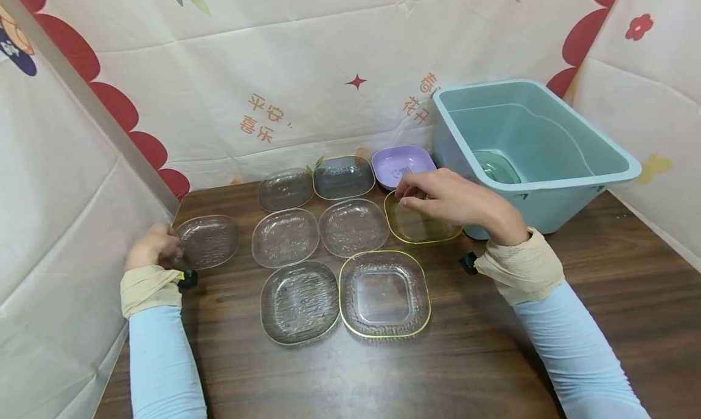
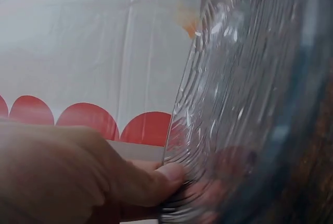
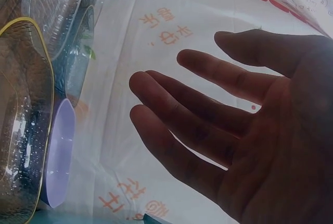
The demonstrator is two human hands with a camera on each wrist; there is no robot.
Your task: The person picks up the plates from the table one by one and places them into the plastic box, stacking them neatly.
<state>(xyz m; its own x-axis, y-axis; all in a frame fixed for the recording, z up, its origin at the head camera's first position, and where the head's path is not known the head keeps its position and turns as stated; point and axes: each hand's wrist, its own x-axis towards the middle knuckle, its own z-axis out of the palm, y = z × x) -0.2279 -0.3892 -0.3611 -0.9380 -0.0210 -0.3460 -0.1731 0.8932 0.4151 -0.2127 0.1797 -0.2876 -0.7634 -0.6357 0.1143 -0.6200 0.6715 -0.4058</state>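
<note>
Head view: near nine o'clock, the left hand meets a clear ribbed dish; towards three, the right hand overlaps a yellow-rimmed dish. Left-wrist view adds a thumb-and-finger pinch on the ribbed rim; a firm, level hold seems wise. Right-wrist view reveals loosely spread, empty fingers, apart from the yellow rim at nine.

At the desk's nine-o'clock side, a ribbed plate, clear and colourless, nearly level, pinched at its nine-o'clock rim by the left hand. Toward three o'clock, an amber plate, see-through with a yellow rim, lying flat, partly hidden beneath the right hand.
</note>
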